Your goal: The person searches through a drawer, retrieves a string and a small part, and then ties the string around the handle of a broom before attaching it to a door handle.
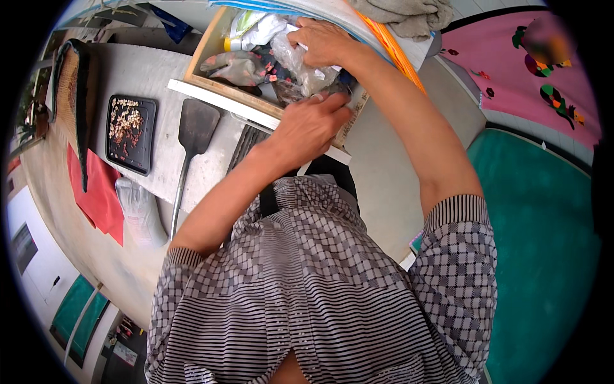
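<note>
A wooden drawer (208,50) with a white front stands pulled out, packed with plastic bags and cloth. My right hand (326,43) reaches in at the back, its fingers closed on a crumpled clear plastic bag (291,56). At the drawer's near right corner, my left hand (310,128) is closed, fingers bent over the front edge beside the bags. What its fingertips hold, if anything, is hidden. Beside the clear bag lie a grey floral cloth (238,69) and a white bundle (265,31).
On the grey surface to the left are a black tray (153,137) with nuts or seeds and a dark metal spatula (197,125). A woven winnowing basket (69,96), red cloth (96,192) and white-filled bag (139,214) are farther left. A grey towel (409,16) lies at the back.
</note>
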`<state>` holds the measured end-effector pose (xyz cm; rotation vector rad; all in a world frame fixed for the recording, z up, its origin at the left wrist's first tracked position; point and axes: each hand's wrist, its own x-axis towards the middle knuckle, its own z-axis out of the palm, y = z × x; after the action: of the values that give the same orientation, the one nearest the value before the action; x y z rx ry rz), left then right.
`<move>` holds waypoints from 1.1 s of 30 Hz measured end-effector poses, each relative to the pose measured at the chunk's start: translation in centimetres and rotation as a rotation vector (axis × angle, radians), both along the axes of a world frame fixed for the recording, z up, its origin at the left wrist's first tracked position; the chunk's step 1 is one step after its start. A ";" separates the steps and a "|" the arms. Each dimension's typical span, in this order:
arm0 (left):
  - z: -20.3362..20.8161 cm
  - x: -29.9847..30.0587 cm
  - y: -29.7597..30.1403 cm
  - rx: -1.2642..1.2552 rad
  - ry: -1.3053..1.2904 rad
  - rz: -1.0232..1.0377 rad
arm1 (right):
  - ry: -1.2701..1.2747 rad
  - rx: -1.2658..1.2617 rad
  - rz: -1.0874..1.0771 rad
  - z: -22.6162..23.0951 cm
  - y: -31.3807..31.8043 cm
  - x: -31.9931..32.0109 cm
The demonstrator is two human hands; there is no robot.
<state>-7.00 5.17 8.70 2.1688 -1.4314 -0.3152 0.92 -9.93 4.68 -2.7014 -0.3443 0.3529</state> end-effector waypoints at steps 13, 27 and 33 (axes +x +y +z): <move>-4.6 3.7 0.0 0.392 -0.047 -0.103 | 0.033 0.027 0.016 -1.7 -0.1 0.8; -3.4 2.9 3.4 -0.100 0.060 0.056 | 0.052 0.102 0.003 -2.4 0.0 1.0; -2.7 -1.6 8.2 -0.342 0.059 0.634 | -0.026 0.085 0.011 -1.0 0.2 0.0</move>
<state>-8.59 13.34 5.98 2.1624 -0.6437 0.0914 0.97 -9.71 3.71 -2.6234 -0.3725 0.3001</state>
